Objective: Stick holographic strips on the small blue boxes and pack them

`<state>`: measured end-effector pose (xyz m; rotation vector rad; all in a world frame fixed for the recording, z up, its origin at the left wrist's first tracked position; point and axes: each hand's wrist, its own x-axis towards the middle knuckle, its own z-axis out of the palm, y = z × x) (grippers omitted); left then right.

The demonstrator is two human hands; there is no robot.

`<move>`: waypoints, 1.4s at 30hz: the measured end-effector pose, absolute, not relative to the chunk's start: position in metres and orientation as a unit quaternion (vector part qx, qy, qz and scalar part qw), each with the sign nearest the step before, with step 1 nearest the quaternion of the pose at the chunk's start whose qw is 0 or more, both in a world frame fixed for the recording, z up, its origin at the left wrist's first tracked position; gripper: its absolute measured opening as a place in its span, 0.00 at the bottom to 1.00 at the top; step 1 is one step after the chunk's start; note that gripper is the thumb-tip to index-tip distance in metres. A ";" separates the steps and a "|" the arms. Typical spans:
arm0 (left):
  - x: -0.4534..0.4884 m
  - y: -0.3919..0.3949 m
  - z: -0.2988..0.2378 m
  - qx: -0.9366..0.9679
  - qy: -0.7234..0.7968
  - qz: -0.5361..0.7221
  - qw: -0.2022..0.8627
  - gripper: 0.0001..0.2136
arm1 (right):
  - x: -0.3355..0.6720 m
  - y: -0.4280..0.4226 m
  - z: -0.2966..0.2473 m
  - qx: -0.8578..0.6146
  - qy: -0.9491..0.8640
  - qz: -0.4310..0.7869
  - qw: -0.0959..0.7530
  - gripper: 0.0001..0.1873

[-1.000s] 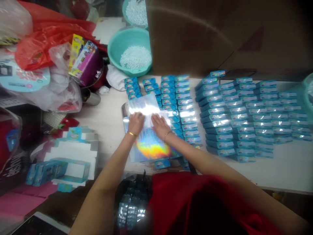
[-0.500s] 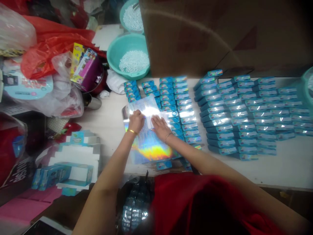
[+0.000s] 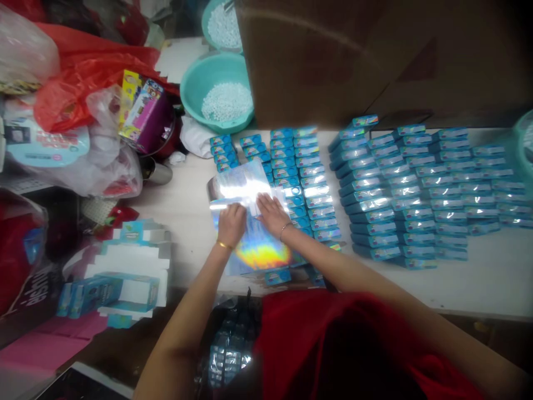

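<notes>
A shiny holographic sheet (image 3: 262,253) lies on the table, partly over rows of small blue boxes (image 3: 285,161). My left hand (image 3: 232,225) is closed on it left of the middle, its fingertips curled down at an edge running across the sheet. My right hand (image 3: 272,216) lies flat on the sheet, fingers stretched out, beside a small pale strip (image 3: 253,206). What sits under my palms is hidden. A single blue box (image 3: 277,276) shows at the sheet's lower edge.
More blue boxes (image 3: 412,191) stand in rows at right. Green basins (image 3: 194,83) of white beads stand behind, next to a big brown carton (image 3: 333,66). An opened blue-and-white carton (image 3: 125,258) and plastic bags (image 3: 108,161) crowd the left side.
My left hand has slid a little toward me over the sheet. My right hand stays flat in nearly the same spot. The view has shifted slightly.
</notes>
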<state>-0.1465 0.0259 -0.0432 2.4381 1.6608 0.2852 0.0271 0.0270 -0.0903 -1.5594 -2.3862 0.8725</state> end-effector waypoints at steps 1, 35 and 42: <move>-0.144 0.015 -0.033 0.807 0.569 0.116 0.108 0.08 | 0.027 0.028 -0.090 -0.521 -0.795 0.297 0.086 0.31; 0.079 -0.204 -0.037 0.541 0.759 0.194 0.305 0.05 | 0.258 -0.188 -0.061 -0.618 -0.631 0.438 0.166 0.18; 0.079 -0.200 -0.050 0.576 0.758 0.154 0.265 0.05 | 0.256 -0.182 -0.067 -0.627 -0.647 0.417 0.124 0.18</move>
